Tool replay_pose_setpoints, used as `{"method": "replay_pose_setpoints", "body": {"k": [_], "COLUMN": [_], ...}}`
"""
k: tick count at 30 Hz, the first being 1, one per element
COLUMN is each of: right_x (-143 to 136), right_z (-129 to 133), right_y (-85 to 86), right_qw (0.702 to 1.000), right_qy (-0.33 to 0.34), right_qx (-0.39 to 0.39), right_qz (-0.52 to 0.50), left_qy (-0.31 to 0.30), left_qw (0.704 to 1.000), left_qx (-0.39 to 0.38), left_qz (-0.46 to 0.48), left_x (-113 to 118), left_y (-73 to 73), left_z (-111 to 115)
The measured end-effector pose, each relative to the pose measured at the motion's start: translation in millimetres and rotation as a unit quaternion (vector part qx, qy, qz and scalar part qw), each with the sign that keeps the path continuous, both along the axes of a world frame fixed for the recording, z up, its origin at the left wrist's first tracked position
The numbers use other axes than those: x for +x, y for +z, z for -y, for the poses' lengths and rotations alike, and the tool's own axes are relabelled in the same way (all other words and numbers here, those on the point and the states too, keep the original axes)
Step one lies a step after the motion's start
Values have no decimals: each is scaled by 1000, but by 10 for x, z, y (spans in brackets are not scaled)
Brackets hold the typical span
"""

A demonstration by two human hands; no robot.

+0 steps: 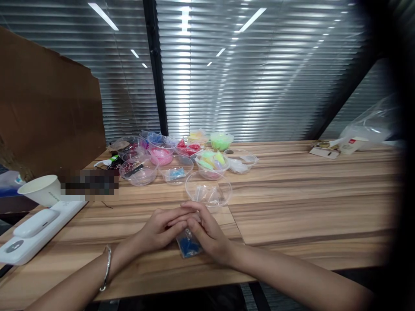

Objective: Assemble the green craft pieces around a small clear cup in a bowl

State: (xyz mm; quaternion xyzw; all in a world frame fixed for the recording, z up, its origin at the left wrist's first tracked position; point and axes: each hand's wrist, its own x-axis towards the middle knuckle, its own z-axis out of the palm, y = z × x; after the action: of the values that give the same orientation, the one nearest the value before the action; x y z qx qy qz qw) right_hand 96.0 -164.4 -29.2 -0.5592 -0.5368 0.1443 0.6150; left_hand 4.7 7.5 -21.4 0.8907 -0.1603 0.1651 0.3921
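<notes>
Clear packet (189,249), shiny, blue inside, left grip (161,228) and right grip (212,235) closed on its top

Left hand (164,228), right hand (210,235) pinching small bag (188,247) (blue inside); bowls (221,141) beyond.

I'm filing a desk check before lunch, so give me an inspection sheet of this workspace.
Surface: wood-grain table, striped.
Work items: clear packet with blue contents, its upper end partly covered.
Clutter: clear bowls with colourful contents, paper cup, long white strip, plastic bag.
Hands: left hand and right hand touching at the packet; grip unclear.
Cables: dark strand near the strip; possibly a cable.
Surroundings: blinds behind, cardboard at left.
</notes>
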Motion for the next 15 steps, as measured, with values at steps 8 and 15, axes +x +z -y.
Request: {"method": "replay_pose_setpoints", "body": {"k": [8, 15], "right_x": [-14, -3], "right_z": [-7, -16], "right_y": [-3, 18], "right_qw": [1000, 999], "right_qy": [3, 19], "right_qx": [-23, -31], "right_qz": [-19, -34], "left_qy": [-21, -75], "left_qw": [996, 992], "left_qx": [29, 26], "left_qz": [86, 94], "left_x": [18, 40], "left_y": [-62, -29], "left_z": [-24, -23]}}
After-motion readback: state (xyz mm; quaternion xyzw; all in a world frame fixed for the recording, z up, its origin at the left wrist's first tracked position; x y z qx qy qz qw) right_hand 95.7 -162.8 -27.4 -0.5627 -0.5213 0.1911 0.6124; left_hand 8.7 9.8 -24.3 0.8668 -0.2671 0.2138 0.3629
